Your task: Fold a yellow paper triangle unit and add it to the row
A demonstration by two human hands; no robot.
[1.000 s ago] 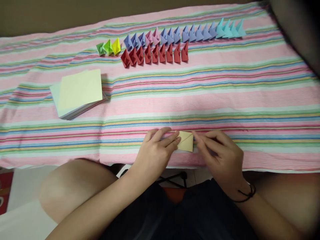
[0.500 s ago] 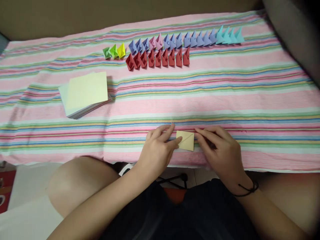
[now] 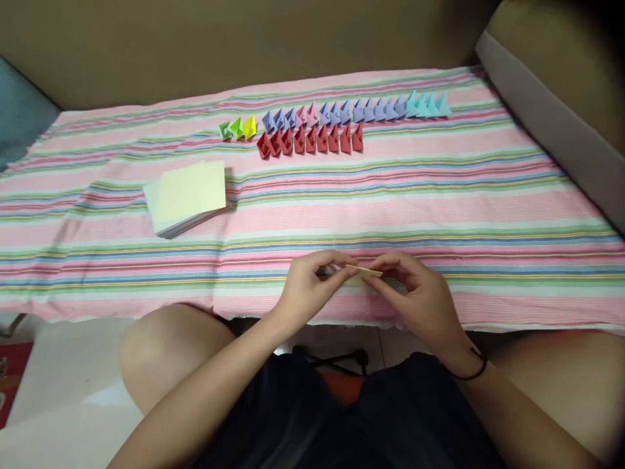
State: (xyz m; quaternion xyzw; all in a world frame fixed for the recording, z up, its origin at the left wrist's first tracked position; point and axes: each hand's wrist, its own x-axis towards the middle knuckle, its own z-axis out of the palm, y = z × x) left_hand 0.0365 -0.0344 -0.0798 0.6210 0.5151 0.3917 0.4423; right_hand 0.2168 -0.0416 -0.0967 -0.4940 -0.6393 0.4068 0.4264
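A small folded piece of pale yellow paper (image 3: 365, 270) is held up nearly edge-on, just above the striped cloth. My left hand (image 3: 315, 280) pinches its left end between thumb and fingers. On the other side, my right hand (image 3: 415, 286) grips the right end the same way, thumb below and fingers above. The paper's faces are mostly turned out of sight, so its creases do not show.
A stack of square paper (image 3: 193, 192), pale yellow on top, lies on the striped cloth (image 3: 420, 202) at left. Beyond it stand rows of folded paper shapes: red (image 3: 311, 140), purple and pink, turquoise (image 3: 430, 106), green and yellow (image 3: 249, 127). A cushioned backrest (image 3: 273, 45) borders the far side.
The folded paper has gone from lying flat on the cloth to being lifted and tilted edge-on. Both hands have closed in on its ends. The camera view has tipped up slightly.
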